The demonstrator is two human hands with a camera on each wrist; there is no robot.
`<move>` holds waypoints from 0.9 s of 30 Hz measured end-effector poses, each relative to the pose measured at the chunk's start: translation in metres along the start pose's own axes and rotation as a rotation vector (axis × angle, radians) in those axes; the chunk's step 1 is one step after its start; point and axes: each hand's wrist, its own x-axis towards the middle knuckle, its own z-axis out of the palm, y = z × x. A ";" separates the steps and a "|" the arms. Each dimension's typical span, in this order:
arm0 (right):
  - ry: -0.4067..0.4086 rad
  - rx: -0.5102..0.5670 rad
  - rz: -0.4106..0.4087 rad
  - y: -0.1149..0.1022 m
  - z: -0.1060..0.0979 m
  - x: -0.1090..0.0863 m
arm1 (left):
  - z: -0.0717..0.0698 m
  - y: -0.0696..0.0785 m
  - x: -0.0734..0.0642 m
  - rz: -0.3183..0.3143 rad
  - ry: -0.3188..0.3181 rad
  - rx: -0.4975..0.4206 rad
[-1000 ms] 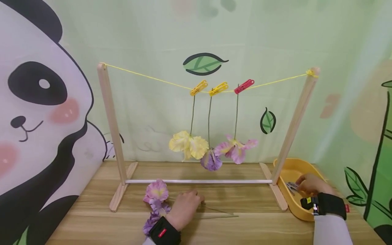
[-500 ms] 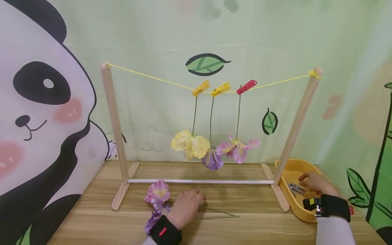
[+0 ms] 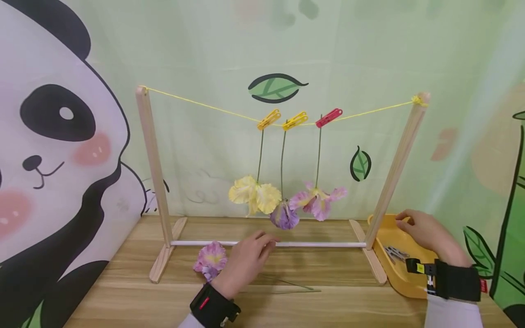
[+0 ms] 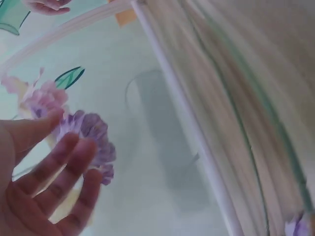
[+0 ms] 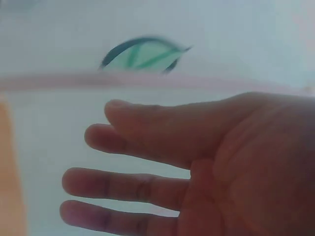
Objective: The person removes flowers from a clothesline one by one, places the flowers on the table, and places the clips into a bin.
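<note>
My left hand [image 3: 248,262] hovers over the table beside a pink artificial flower [image 3: 211,258], its fingers relaxed and holding nothing. In the left wrist view, those fingers overlap a hanging purple flower [image 4: 96,130] behind them. Thin green stems [image 3: 301,286] lie on the table to the hand's right. My right hand [image 3: 426,233] is over the yellow bin [image 3: 410,287], fingers loosely extended and nothing between them in the right wrist view. Several grey clips [image 3: 395,254] lie in the bin. From the string [image 3: 201,104] hang a yellow flower [image 3: 254,195], a purple one and a pink one [image 3: 319,200].
Two yellow clothespins and a red clothespin [image 3: 329,118] pinch the hanging stems to the string. Wooden posts [image 3: 153,168] stand at both ends, joined low down by a white rod [image 3: 320,244]. A printed panda backdrop [image 3: 197,150] rises behind the table.
My left hand has lifted off the stems and moved up and away from the table. My right hand has risen from the clips toward the bin's back right.
</note>
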 end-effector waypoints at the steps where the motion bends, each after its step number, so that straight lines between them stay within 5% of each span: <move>1: 0.017 -0.001 -0.007 -0.008 -0.002 -0.002 | -0.002 0.000 0.001 -0.003 0.028 -0.009; 6: 0.139 0.011 -0.093 -0.042 -0.008 -0.012 | -0.013 -0.001 0.004 -0.015 0.140 -0.061; 17: 0.454 0.155 -0.523 -0.115 0.020 -0.006 | -0.023 0.000 0.008 -0.052 0.337 -0.122; 27: 0.559 0.247 -0.614 -0.139 0.031 0.006 | -0.032 0.000 0.015 -0.098 0.396 -0.249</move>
